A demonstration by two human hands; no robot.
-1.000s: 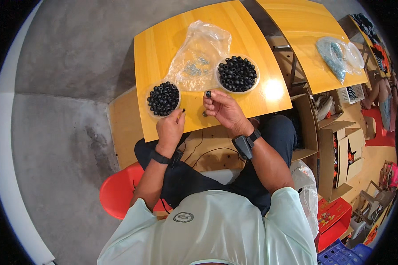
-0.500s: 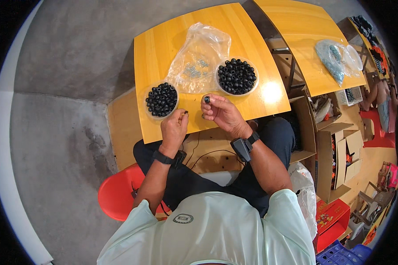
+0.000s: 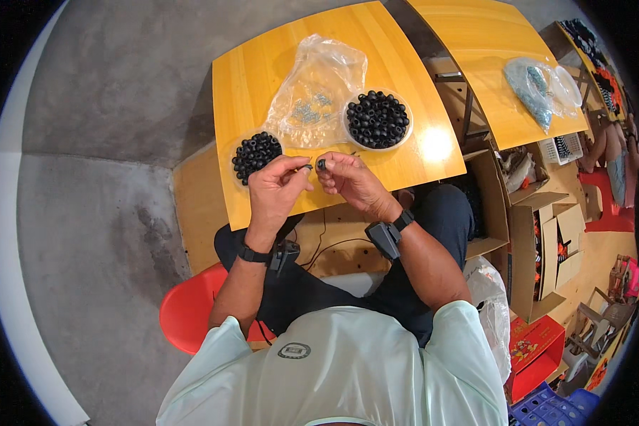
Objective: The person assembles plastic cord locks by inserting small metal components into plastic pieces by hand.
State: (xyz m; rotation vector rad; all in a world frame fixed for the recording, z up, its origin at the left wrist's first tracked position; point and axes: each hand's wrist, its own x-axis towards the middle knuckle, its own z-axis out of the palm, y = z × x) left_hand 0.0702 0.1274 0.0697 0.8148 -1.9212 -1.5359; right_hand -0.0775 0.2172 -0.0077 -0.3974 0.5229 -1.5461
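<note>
Over the near edge of the yellow table [image 3: 255, 85], my two hands are close together. My left hand [image 3: 273, 190] pinches a small dark piece [image 3: 308, 167] between thumb and forefinger; its exact kind is too small to tell. Facing it, my right hand [image 3: 355, 183] is closed on a black bead-like part [image 3: 321, 164], hollow at one end. Beyond my left hand stands a clear round tub of black bead-like parts [image 3: 256, 155]. A second tub of black parts [image 3: 378, 121] sits beyond my right hand. Between the tubs lies a clear plastic bag [image 3: 319, 74] with small silvery pieces [image 3: 312, 108] on it.
To the right, another yellow table [image 3: 476, 35] carries a bag of bluish pieces [image 3: 529, 92]. Open cardboard boxes [image 3: 547, 248] and a red box [image 3: 536, 355] stand on the floor. A red stool [image 3: 192, 309] is at my left. Another person's legs [image 3: 607, 153] show at far right.
My left hand has moved up and right, bringing its small dark piece beside the black part. My right hand has shifted slightly left, turning the part it holds.
</note>
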